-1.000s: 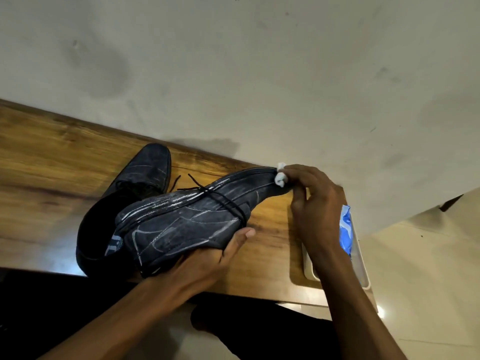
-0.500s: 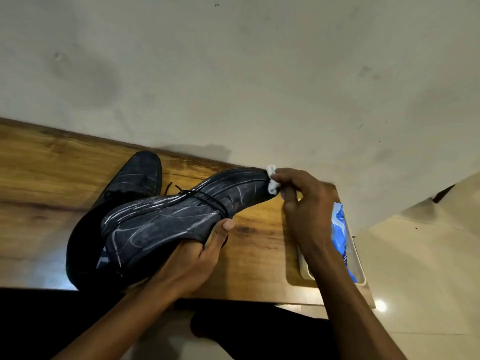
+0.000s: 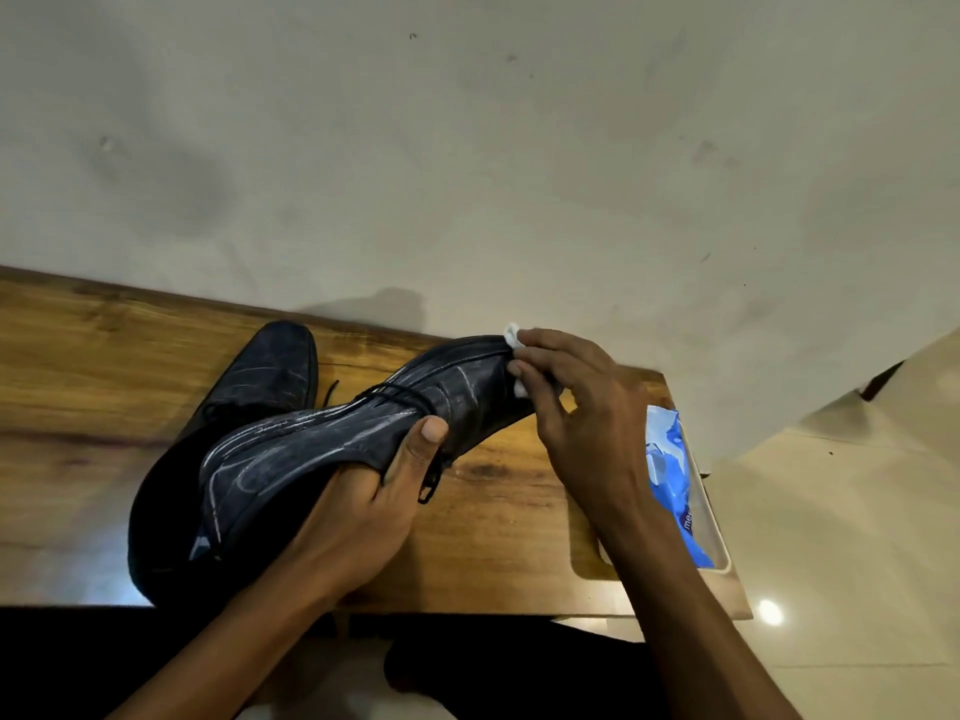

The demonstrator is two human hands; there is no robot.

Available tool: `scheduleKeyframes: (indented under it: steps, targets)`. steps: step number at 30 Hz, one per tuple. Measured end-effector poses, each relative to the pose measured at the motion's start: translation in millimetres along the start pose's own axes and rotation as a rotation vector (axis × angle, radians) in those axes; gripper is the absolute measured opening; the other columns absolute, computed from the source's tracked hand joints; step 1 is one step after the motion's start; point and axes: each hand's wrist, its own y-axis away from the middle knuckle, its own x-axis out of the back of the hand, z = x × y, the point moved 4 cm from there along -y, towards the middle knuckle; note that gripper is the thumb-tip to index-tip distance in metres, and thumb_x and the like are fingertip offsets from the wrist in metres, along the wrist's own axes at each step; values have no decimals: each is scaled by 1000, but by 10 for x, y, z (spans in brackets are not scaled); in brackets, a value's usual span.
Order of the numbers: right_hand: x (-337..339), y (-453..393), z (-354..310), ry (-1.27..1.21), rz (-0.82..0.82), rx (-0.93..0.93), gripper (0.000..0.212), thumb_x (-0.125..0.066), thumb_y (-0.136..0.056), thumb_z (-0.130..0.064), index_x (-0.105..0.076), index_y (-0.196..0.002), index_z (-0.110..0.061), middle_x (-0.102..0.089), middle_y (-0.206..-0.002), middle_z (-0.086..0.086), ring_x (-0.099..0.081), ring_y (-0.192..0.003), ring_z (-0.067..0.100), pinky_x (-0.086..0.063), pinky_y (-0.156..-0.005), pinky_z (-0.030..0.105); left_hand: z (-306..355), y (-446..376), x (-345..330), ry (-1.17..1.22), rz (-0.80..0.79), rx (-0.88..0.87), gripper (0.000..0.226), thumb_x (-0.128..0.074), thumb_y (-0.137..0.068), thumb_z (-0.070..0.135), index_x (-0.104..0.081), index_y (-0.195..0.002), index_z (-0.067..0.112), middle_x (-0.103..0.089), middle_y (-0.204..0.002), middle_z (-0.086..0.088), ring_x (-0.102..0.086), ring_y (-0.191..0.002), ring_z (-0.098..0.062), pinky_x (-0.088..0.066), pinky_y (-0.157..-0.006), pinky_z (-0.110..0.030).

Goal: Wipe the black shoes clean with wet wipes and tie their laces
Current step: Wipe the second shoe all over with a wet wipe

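A person sits at a wooden bench (image 3: 493, 511) set against a pale wall, cleaning a pair of black lace-up shoes. The left hand (image 3: 358, 511) holds one black shoe (image 3: 322, 449) lifted above the bench's near edge, thumb curled over the upper beside the laces (image 3: 400, 397) and fingers wrapped underneath. The right hand (image 3: 582, 413) pinches a small white wet wipe (image 3: 514, 337) between thumb and fingertips, pressed against the shoe's toe. Pale streaks cover the upper. The second shoe (image 3: 270, 366) lies on the bench behind the first, toward the wall edge. A blue pack of wipes (image 3: 670, 480) sits in a shallow tray (image 3: 719, 553) at the bench's right end. This looks like the wiping step, well short of finished; next, the wipe likely needs drawing back along the streaked upper. The laces hang loose, not yet tied.
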Motion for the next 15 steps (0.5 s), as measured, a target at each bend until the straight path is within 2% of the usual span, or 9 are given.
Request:
scheduleKeyframes:
  steps: [2,3,5,7,10,13,15]
  targets:
    - [72,14,73,1,18,-20,23,-69,-89,5,-76,-109,-4,-74,-115,5,-69,-108,13,-53,-96,26,124,13,39,62,14,15,27,-35,-84,63,-55,-94,48,-57,-98,27,-48,-86,32,-33,-81,-4]
    - [112,29,98,8,34,-41,26,-68,-89,7,-74,-112,-3,-74,-115,5,-69,-108,12,-52,-96,22,95,0,45,82,26,35,25,-35,-83,63,-54,-92,49,-54,-96,29,-46,-79,35,-32,-76,-2]
    - [164,56,126,26,74,-104,29,-69,-88,8,-73,-114,-3,-75,-114,6,-68,-105,9,-46,-93,8,141,7,72,150,46,104,23,-36,-83,63,-53,-88,48,-50,-92,32,-46,-73,32,-33,-70,-1]
    - [176,69,141,-5,99,-175,28,-69,-89,5,-73,-115,-3,-75,-113,6,-66,-104,7,-41,-89,1,127,-8,79,204,50,103,24,-38,-81,65,-54,-88,49,-50,-92,34,-48,-80,23,-33,-74,-4]
    - [109,67,173,-42,69,-201,27,-66,-91,2,-74,-116,-5,-75,-115,5,-66,-107,6,-47,-92,7,97,-18,75,180,11,93,29,-38,-79,69,-57,-91,50,-55,-95,32,-50,-90,17,-33,-82,-10]
    - [47,20,163,-41,-34,-103,33,-62,-89,8,-74,-115,-6,-73,-119,4,-66,-113,8,-52,-99,23,95,-18,63,139,-26,87,32,-39,-79,70,-61,-90,50,-65,-90,28,-54,-86,22,-36,-82,-11]
    - [53,-16,154,-43,-59,-74,33,-63,-90,9,-74,-116,-7,-73,-120,3,-66,-114,8,-53,-99,24,109,-20,83,182,-10,108,32,-41,-77,72,-62,-87,50,-65,-87,28,-55,-86,19,-37,-82,-12]
